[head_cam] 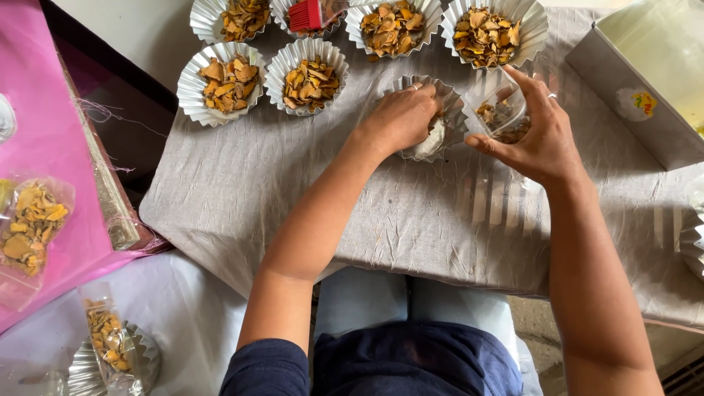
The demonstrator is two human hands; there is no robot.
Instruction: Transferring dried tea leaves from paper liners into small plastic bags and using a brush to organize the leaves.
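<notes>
My left hand [400,117] reaches into a fluted silver foil cup [455,110] on the grey cloth, fingers curled down on what lies inside. My right hand [539,136] holds a small clear plastic bag [502,110] of dried yellow-brown pieces open beside that cup. Several filled foil cups [224,81] of the same dried pieces stand in rows farther back.
A grey cloth [293,183] covers the table. A red brush [308,15] lies across a back cup. A grey box [645,81] stands at the right. On the pink sheet [37,132] at left lie filled bags [29,224], with another bag in a cup [110,345].
</notes>
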